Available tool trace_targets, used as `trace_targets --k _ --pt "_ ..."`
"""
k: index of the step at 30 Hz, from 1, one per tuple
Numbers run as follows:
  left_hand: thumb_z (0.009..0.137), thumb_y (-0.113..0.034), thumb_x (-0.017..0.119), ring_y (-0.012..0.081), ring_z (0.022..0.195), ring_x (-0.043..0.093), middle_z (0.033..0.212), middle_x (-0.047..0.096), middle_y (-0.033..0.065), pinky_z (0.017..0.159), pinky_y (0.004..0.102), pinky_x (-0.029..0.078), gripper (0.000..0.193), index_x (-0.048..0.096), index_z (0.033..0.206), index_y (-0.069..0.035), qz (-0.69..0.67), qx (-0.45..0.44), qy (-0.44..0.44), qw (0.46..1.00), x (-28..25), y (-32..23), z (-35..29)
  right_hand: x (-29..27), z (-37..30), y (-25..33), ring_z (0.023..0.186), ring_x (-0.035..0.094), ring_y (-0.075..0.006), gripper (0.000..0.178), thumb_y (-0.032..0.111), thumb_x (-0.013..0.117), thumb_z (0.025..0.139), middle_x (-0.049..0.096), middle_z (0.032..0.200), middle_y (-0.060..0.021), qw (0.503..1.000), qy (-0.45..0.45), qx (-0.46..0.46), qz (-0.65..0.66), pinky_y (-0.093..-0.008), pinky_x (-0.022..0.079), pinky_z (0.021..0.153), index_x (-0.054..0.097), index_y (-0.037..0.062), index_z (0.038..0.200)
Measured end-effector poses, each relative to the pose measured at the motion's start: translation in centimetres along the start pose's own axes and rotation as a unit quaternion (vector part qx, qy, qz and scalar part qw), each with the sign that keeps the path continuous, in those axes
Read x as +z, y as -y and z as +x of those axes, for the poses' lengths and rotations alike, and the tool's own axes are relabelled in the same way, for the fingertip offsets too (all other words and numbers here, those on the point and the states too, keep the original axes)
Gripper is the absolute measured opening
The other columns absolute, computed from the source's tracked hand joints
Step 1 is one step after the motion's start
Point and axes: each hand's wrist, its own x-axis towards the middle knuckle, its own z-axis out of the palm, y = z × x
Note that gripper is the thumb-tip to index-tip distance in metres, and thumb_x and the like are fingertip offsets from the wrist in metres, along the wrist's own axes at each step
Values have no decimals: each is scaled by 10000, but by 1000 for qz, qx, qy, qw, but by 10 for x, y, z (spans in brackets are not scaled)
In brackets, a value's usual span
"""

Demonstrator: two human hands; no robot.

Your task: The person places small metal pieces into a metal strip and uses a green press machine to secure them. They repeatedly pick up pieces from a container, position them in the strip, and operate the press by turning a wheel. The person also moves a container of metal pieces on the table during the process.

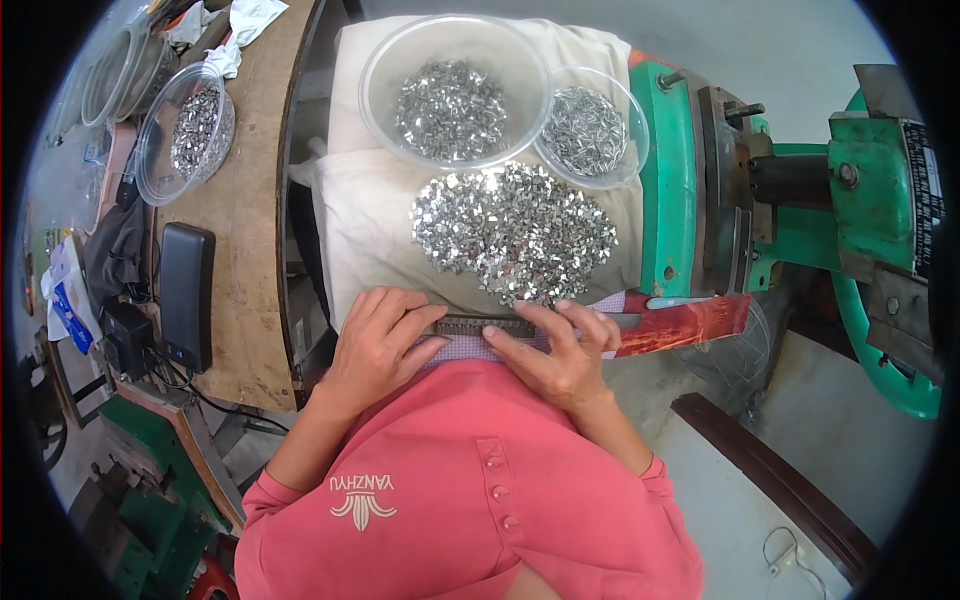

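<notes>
A narrow dark metal bar (485, 327) with a row of fine notches lies crosswise in front of me, on a checked cloth. At its left end, my left hand (378, 345) is closed, with thumb and index finger on either side of the bar. My right hand (562, 355) bends over the bar's right part, thumb at the near side and index finger at the far side. Any small piece under these fingertips is too small to make out. Just beyond the hands spreads a heap of small shiny metal pieces (515, 230) on a pale cloth.
Behind the heap stand a large clear tub (370, 100) and a smaller clear bowl (630, 150), both holding metal pieces. A green machine (665, 200) borders the right. On the left, a wooden table (245, 240) carries another clear tub (150, 165) and a black box (187, 295).
</notes>
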Motion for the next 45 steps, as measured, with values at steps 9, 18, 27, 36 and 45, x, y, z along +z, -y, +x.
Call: trace_targets --k 9,18,27,36,45 --pt "683 -68 813 324 870 580 969 608 134 756 396 463 368 680 1023 -18 -54 -36 -36 997 0 -1 -1 -21 43 -26 891 570 -198 263 166 830 686 664 962 26 991 -24 59 121 -373 389 787 764 209 937" --pt "722 2 774 314 827 614 941 616 131 703 374 494 318 680 1026 -6 -103 -48 -86 990 -2 -3 6 -24 126 -93 764 653 -275 125 59 770 757 668 800 -84 989 -7 103 104 -385 498 682 736 70 876" --pt "746 -2 764 313 831 628 944 625 138 708 370 504 311 683 1046 -15 -112 -76 -111 985 -3 -3 2 -7 152 -112 777 664 -301 78 103 704 780 656 776 -110 990 120 64 43 -427 522 727 737 67 841" --pt "758 1 758 312 838 631 954 632 135 712 368 507 318 675 1064 -22 -108 -52 -107 987 -5 -7 9 -5 167 -111 826 678 -348 109 102 632 763 667 808 -161 980 199 14 7 -452 542 736 711 38 803" --pt "789 -22 754 298 851 642 957 637 137 729 350 522 300 674 1078 -25 -107 -15 -95 990 -3 -18 15 -3 177 -119 770 687 -382 127 110 627 736 685 777 -216 973 217 40 62 -477 544 718 699 10 766"
